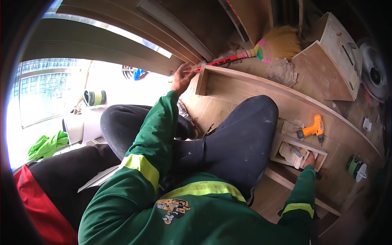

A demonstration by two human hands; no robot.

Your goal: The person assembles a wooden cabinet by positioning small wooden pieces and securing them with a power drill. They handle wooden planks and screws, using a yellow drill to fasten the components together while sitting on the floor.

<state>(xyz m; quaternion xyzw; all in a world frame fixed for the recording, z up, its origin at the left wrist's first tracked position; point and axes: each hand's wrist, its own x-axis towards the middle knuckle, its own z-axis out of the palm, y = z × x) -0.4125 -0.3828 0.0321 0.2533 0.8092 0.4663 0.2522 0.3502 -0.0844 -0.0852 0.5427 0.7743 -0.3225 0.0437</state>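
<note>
My left hand [182, 78] is raised at the end of a long wooden frame [245, 77]. Its fingers are bent round the red handle of a straw broom [281, 42], which lies behind the frame. Down to the right, my right hand [311, 159] reaches into a small wooden box [279, 143]. The fingers there are partly hidden, and what they touch inside cannot be made out. Pale crumpled paper or cloth [290, 155] lies in that box, with a small greyish piece on it. An orange cordless drill [313, 128] rests just beyond the box.
A large wooden box [326, 67] stands tilted at the far right, near a round metal lid-like thing [373, 75]. A crumpled bag [282, 72] sits beside the broom. A green and white spool [357, 168] is at right. Panels lean at upper left; bright green cloth [48, 145] lies left.
</note>
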